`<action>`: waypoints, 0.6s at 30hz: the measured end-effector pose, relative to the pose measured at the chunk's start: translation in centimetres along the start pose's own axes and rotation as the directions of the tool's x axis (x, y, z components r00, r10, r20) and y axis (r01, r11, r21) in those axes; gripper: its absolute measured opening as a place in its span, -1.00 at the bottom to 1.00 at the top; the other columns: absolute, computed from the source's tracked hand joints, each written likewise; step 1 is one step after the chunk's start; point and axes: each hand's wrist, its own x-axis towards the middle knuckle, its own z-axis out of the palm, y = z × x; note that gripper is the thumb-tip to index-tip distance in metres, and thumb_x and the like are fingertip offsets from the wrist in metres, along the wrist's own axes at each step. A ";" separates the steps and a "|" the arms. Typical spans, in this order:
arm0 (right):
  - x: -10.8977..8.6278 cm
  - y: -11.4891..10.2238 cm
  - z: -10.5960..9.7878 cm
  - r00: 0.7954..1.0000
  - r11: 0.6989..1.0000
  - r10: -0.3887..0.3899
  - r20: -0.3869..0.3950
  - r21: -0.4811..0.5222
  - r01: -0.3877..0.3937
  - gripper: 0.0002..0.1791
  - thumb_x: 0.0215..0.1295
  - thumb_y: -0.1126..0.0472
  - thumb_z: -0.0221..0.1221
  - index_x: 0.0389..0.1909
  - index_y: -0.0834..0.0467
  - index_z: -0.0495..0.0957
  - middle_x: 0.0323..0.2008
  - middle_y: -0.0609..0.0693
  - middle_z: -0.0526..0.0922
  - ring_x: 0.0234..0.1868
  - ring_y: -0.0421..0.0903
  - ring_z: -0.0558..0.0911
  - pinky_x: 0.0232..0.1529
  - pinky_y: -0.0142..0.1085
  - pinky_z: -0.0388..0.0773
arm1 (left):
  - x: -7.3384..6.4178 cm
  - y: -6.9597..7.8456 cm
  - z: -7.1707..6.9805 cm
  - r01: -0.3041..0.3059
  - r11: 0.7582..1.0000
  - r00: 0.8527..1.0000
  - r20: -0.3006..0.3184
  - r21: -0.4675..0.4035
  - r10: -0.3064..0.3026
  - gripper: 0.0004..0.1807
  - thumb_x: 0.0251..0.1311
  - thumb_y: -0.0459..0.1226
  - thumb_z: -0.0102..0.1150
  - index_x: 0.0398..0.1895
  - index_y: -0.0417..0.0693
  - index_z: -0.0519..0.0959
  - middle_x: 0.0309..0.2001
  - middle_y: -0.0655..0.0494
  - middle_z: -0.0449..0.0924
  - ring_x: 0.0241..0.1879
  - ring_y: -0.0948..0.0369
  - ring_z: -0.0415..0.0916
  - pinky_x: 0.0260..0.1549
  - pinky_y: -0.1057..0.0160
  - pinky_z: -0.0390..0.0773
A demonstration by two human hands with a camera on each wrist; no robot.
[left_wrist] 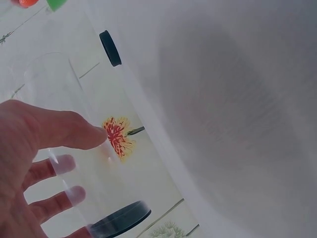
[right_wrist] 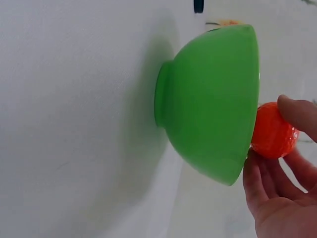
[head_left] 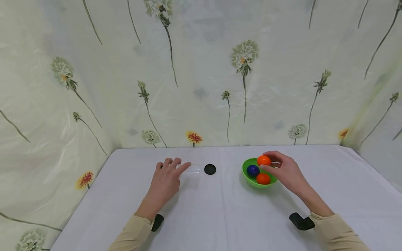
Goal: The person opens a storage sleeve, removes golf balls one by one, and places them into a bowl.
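Observation:
In the head view my left hand (head_left: 167, 179) grips a clear plastic cylinder (head_left: 195, 169), which lies sideways with its see-through end to the right. The left wrist view shows thumb and fingers around its clear wall (left_wrist: 86, 144) and a black cap (left_wrist: 121, 219) on one end. Over the rim of a green bowl (head_left: 248, 181), my right hand (head_left: 287, 172) pinches an orange golf ball (head_left: 264, 160). Its dimples show in the right wrist view (right_wrist: 274, 131). A dark blue ball (head_left: 252, 170) and another orange ball (head_left: 263, 179) sit inside the bowl.
A round black lid (head_left: 210, 169) lies flat on the white-covered table (head_left: 213, 216), between the cylinder and the bowl. Behind the table and at its sides hangs a flower-patterned sheet (head_left: 201, 104). Black wrist mounts (head_left: 301, 221) stick out beside both forearms.

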 end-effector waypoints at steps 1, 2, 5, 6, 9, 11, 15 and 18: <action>0.0 0.2 0.0 1.000 1.000 0.001 -0.003 -0.011 -0.001 -0.41 0.29 -0.02 0.29 0.24 0.19 0.45 0.10 0.20 0.56 0.10 0.19 0.56 0.06 -0.05 0.51 | 0.0 0.0 0.1 0.000 1.000 1.000 -0.003 -0.004 0.000 -0.33 0.03 -0.38 0.39 0.24 0.25 0.49 0.06 0.09 0.46 0.03 0.02 0.36 -0.12 -0.02 0.38; -0.1 0.3 0.0 1.000 1.000 0.003 -0.003 -0.023 -0.003 -0.41 0.29 -0.03 0.30 0.24 0.19 0.45 0.11 0.20 0.56 0.11 0.21 0.55 0.06 -0.01 0.51 | -0.1 -0.1 0.1 -0.003 1.000 1.000 -0.007 -0.005 0.003 -0.34 0.03 -0.39 0.39 0.24 0.25 0.50 0.06 0.09 0.46 0.03 0.02 0.36 -0.12 -0.01 0.38; -0.1 0.7 -0.1 1.000 0.999 0.013 -0.002 -0.049 -0.013 -0.39 0.28 -0.04 0.30 0.25 0.17 0.45 0.14 0.22 0.54 0.15 0.28 0.49 0.05 0.11 0.48 | -0.2 -0.2 0.2 -0.013 1.000 1.000 -0.022 0.000 0.013 -0.35 0.03 -0.40 0.37 0.23 0.24 0.51 0.05 0.09 0.46 0.01 0.03 0.37 -0.14 0.00 0.38; -0.2 0.9 -0.1 1.000 0.998 0.016 0.000 -0.053 -0.016 -0.39 0.28 -0.05 0.30 0.25 0.17 0.45 0.16 0.22 0.53 0.17 0.31 0.46 0.05 0.13 0.47 | -0.2 -0.2 0.3 -0.016 1.000 0.999 -0.028 0.003 0.016 -0.35 0.03 -0.40 0.36 0.23 0.24 0.51 0.04 0.09 0.46 0.01 0.03 0.37 -0.15 0.01 0.38; -0.1 1.1 0.0 0.999 0.997 0.031 0.010 -0.071 -0.030 -0.37 0.27 -0.08 0.29 0.26 0.17 0.45 0.19 0.23 0.51 0.21 0.36 0.39 0.06 0.19 0.42 | -0.2 -0.2 0.4 -0.019 1.000 0.999 -0.038 0.007 0.020 -0.36 0.03 -0.40 0.35 0.23 0.23 0.51 0.04 0.09 0.46 0.00 0.03 0.37 -0.16 0.02 0.37; -0.1 1.3 0.0 0.999 0.996 0.044 0.021 -0.082 -0.042 -0.36 0.27 -0.11 0.29 0.26 0.16 0.46 0.20 0.23 0.50 0.24 0.38 0.35 0.09 0.23 0.37 | -0.2 -0.2 0.4 -0.017 1.000 0.999 -0.039 0.007 0.017 -0.35 0.03 -0.40 0.36 0.23 0.23 0.51 0.04 0.09 0.46 0.00 0.03 0.37 -0.16 0.02 0.38; -0.1 1.7 0.1 0.998 0.995 0.050 0.038 -0.093 -0.046 -0.36 0.27 -0.10 0.29 0.25 0.18 0.46 0.22 0.25 0.49 0.27 0.38 0.30 0.15 0.29 0.26 | -0.3 -0.2 0.5 -0.013 1.000 0.999 -0.038 0.002 0.013 -0.35 0.02 -0.41 0.37 0.23 0.23 0.52 0.03 0.10 0.46 -0.02 0.03 0.37 -0.18 0.02 0.38; -0.1 1.9 0.1 0.998 0.995 0.044 0.041 -0.094 -0.040 -0.38 0.28 -0.08 0.29 0.25 0.18 0.47 0.23 0.25 0.48 0.28 0.38 0.30 0.16 0.31 0.23 | -0.3 -0.2 0.5 -0.015 1.000 0.999 -0.042 -0.002 0.015 -0.35 0.02 -0.41 0.36 0.23 0.22 0.51 0.03 0.09 0.46 -0.02 0.03 0.37 -0.18 0.02 0.38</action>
